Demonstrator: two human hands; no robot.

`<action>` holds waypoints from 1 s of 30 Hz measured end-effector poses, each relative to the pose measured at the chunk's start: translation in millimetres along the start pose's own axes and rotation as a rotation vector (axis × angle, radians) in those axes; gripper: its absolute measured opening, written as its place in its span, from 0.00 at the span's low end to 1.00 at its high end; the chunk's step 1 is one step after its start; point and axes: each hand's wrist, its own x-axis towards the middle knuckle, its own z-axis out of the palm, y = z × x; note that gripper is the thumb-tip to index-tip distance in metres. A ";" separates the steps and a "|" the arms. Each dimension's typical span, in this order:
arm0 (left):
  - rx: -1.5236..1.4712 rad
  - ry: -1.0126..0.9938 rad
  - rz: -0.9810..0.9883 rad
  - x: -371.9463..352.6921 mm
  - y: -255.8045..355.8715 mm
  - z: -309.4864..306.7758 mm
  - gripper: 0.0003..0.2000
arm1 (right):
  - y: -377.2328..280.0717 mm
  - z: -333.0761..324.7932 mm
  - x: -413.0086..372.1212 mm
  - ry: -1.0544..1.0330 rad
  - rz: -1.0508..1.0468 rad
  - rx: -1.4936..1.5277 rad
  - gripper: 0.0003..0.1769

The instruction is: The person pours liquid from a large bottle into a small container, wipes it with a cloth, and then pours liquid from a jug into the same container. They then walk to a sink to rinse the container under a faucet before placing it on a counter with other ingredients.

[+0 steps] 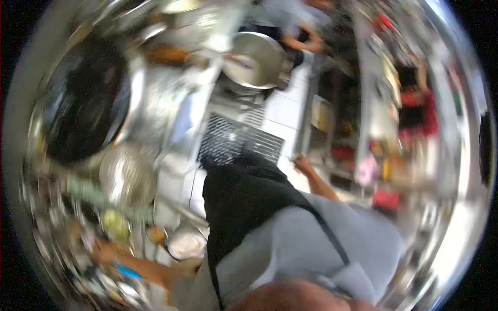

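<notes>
My left hand (105, 253) reaches out over a crowded counter at the lower left, a blue band (127, 271) around the forearm. Motion smears its fingers, and whether it holds anything cannot be made out. Close by are a yellow-green round thing (116, 225), a small brown round thing (156, 235) and a bowl (187, 243) with pale contents. My right hand (301, 165) hangs low at my right side, above the floor. Its fingers look bent but are blurred, with no object visible in them.
A large metal pot (254, 59) stands ahead, near another person (295, 31) bending there. At left are a big dark wok (85, 101) and a rounded metal strainer-like thing (127, 173). A black perforated mat (238, 137) lies on white tiles (282, 111). Loaded shelves (332, 119) line the right.
</notes>
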 end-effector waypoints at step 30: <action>-0.851 -2.177 1.403 -717.9 786.0 -41.2 0.06 | 261.6 -448.6 -8.3 1.254 0.281 0.492 0.26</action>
